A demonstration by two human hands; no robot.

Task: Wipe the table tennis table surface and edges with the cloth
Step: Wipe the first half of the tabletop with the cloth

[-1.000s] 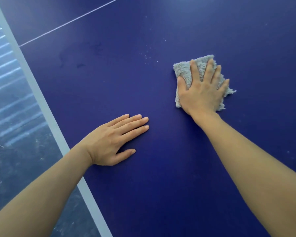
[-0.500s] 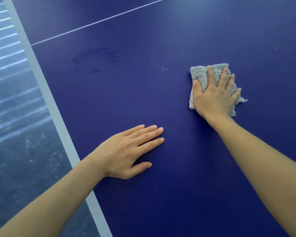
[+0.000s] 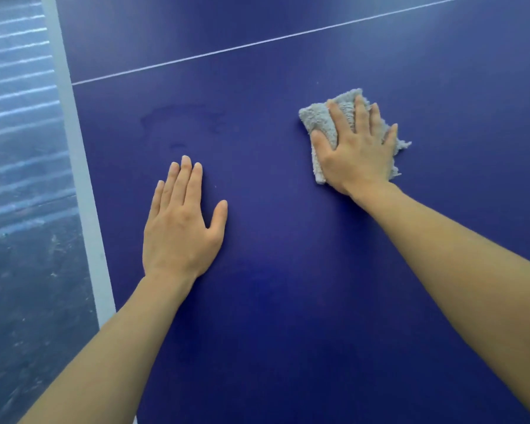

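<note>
A folded grey terry cloth (image 3: 322,123) lies flat on the dark blue table tennis table (image 3: 288,270), in the far right part of the view, with its long axis running roughly from the near side toward the far side and tilted slightly to the right. Its frayed edge sticks out past the little-finger side. The right hand (image 3: 357,151) lies palm down on the cloth with fingers spread and extended, pressing it to the surface rather than clutching it. The left hand (image 3: 179,228) rests open and flat on the bare table, fingers together and pointing away from the person, thumb splayed to the right, well apart from the cloth. A faint damp-looking smudge (image 3: 181,120) shows on the surface beyond the left hand. A thin white centre line (image 3: 257,44) crosses the table farther off, and the white edge band (image 3: 80,179) runs along the left side, beside a dark scuffed floor (image 3: 19,270). No container is in view.
</note>
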